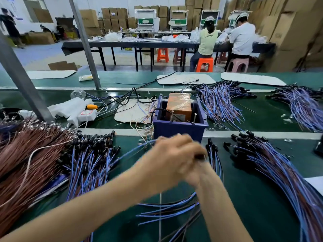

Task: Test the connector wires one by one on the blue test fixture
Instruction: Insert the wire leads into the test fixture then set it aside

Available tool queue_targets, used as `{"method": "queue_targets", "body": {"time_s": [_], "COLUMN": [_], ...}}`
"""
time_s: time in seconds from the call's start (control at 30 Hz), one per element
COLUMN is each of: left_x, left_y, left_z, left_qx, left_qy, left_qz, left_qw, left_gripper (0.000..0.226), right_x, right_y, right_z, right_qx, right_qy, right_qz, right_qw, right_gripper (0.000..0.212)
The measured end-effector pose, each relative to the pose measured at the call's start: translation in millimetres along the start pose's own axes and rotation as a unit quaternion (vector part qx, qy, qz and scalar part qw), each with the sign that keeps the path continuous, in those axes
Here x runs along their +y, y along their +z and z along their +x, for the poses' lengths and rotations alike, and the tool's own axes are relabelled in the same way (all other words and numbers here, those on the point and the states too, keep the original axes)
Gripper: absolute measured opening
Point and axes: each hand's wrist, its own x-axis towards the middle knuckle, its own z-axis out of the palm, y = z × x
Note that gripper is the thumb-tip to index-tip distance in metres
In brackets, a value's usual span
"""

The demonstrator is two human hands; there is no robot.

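Your left hand (167, 154) curls over the right hand (198, 172); blur hides what either holds. Wires (167, 209) beneath look light, limp: pinch each by its stiff connector (209, 144).

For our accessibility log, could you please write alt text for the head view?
The left hand curls over the right hand, blurred, near the blue test fixture. Piles of blue and brown connector wires lie around them on a green bench.

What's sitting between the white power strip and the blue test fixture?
Head view: between power strip and blue test fixture lies a flat pale board with thin loose wires across it.
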Motion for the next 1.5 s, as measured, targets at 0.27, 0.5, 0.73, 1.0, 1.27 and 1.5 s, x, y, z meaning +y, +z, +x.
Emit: {"method": "queue_targets", "body": {"time_s": [0.27,0.5,0.73,1.0,1.27,1.5], "left_x": [7,-27,-32,-18,-18,-28], "left_y": [40,3,-35,-29,-41,-23], "left_z": [-67,-30,50,64,52,29], "left_qx": [-0.363,-0.236,0.026,0.119,0.208,0.2], "left_qy": [0.053,-0.174,-0.309,-0.21,-0.007,-0.037], "left_qz": [0.04,-0.075,-0.311,-0.499,-0.462,-0.403], "left_qw": [0.93,0.953,0.898,0.832,0.862,0.892], "left_gripper": [0.066,0.044,0.043,0.028,0.031,0.026], "right_x": [-42,-36,-34,-40,-60,-34], "right_y": [-29,-26,-3,8,16,-9], "right_z": [-19,-21,-30,-50,-64,-54], "right_qx": [0.192,0.226,0.093,0.15,0.201,0.179], "right_qy": [-0.184,-0.293,-0.311,-0.37,-0.572,-0.457], "right_qz": [0.069,0.026,-0.114,-0.384,-0.478,-0.516], "right_qw": [0.962,0.929,0.939,0.832,0.636,0.702], "right_gripper": [0.015,0.015,0.018,0.011,0.019,0.025]}}
